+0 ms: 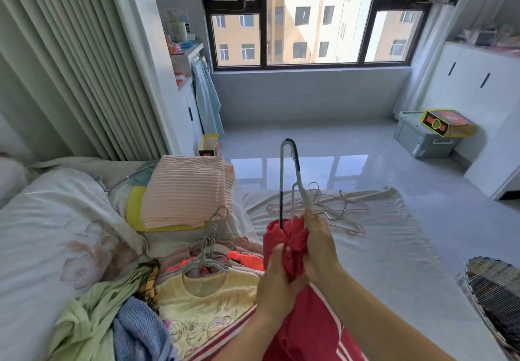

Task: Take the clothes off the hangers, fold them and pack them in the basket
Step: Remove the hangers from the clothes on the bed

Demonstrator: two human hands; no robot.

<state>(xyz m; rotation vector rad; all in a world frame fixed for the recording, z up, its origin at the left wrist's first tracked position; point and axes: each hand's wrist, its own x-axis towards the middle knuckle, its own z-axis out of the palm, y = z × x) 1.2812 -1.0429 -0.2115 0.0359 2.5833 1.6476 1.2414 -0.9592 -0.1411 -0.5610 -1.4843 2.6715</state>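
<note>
- Both hands are up in front, working a red garment [284, 248] with white stripes that is bunched around a hanger [289, 175], whose hook stands up above the cloth.
- The left hand [274, 273] has its grip closed round the gathered red cloth from below.
- The right hand [318, 245] pinches the cloth and the hanger's neck just where the wire leaves the fabric. By the look of it, this is the strip-off step, not yet finished.
- Done so far, I'd judge: a heap of bare hangers [318, 208] lies on the bed [394, 262] beyond the hands, and a folded pink stack [183, 192] sits to the left.
- Left to do: a pile of clothes still on hangers [208, 282], a yellow top uppermost, lies at lower left.
- The woven basket [495, 293] sits at the right edge; whether anything is packed in it, I can't tell.
</note>
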